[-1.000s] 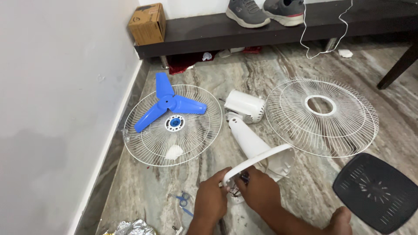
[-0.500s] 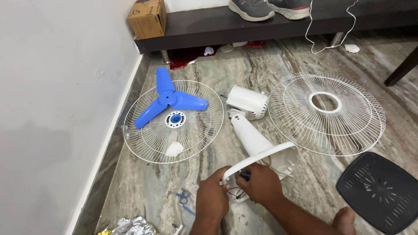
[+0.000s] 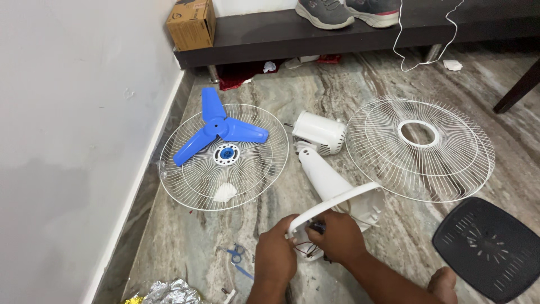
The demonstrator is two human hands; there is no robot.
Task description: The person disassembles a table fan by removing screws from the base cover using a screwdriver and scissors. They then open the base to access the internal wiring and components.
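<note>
A white fan body lies on the marble floor, its motor housing (image 3: 320, 132) at the far end and its open base (image 3: 353, 206) toward me. My left hand (image 3: 275, 256) grips the near rim of the base. My right hand (image 3: 336, 236) reaches into the open base, fingers closed around dark wires and a small part inside. A white wire grille (image 3: 225, 157) lies to the left with a blue three-blade propeller (image 3: 219, 128) resting on it. A second white grille (image 3: 421, 147) lies to the right.
A black perforated plate (image 3: 490, 246) sits at lower right by my foot (image 3: 444, 281). Small blue scissors (image 3: 236, 256) and crumpled foil (image 3: 171, 293) lie near the wall. A dark low bench (image 3: 349, 31) holds a cardboard box (image 3: 192, 23) and grey shoes (image 3: 349, 11).
The view has shifted slightly. Both hands stay at the fan base, with small finger movements inside it.
</note>
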